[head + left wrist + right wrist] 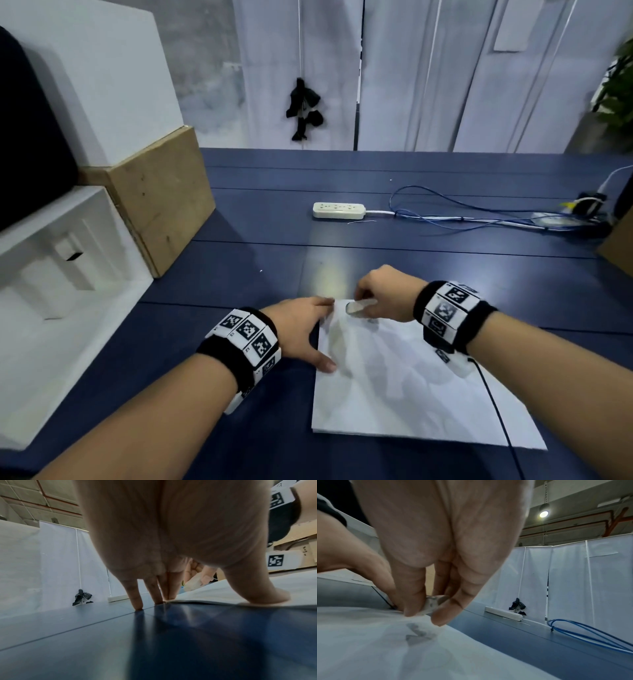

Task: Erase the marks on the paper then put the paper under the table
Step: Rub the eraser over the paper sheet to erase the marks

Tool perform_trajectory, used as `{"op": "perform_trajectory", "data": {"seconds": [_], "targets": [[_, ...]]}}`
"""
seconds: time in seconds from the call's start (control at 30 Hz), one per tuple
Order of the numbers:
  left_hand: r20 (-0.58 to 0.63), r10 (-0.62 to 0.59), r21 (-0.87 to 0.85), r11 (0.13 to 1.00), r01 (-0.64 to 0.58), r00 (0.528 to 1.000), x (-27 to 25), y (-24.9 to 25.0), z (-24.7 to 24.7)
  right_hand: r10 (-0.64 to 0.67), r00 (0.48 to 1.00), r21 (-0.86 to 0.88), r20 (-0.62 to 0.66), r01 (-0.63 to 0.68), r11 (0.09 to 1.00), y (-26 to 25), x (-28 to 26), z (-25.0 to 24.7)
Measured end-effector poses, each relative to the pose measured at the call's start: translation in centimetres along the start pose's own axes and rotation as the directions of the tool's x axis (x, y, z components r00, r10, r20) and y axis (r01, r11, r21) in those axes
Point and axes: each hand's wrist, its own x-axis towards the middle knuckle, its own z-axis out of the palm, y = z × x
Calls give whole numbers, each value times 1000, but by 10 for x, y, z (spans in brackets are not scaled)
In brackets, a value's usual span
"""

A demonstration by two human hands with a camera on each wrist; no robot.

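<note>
A white sheet of paper [404,387] lies on the dark blue table [274,246], close to the near edge. Grey pencil marks [418,632] sit near its far left corner, smudged. My right hand [380,294] pinches a white eraser [359,306] between thumb and fingers, its end on the paper just beyond the marks; the eraser [435,603] is grey with dirt. My left hand [305,329] lies flat with straight fingers [135,597], thumb [254,586] and fingertips pressing the paper's [223,591] left edge down.
A white power strip [338,210] lies mid-table with blue cables [479,212] running right. White foam blocks [58,274] and a wooden box [154,195] crowd the left side. A brown box corner [616,250] is at the right. White partition panels [428,68] stand behind the table.
</note>
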Motion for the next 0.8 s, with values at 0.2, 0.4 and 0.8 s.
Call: {"op": "perform_trajectory", "data": {"seconds": [0.2, 0.4, 0.8], "targets": [[10, -5, 79, 997, 4, 1000, 3, 1, -2, -25, 999, 22, -40, 26, 999, 5, 16, 5], [-13, -20, 97, 995, 21, 1000, 8, 2, -3, -204, 975, -9, 89, 206, 979, 1, -11, 15], [8, -67, 63, 996, 66, 998, 6, 5, -7, -223, 974, 5, 38, 223, 975, 2, -12, 12]]}}
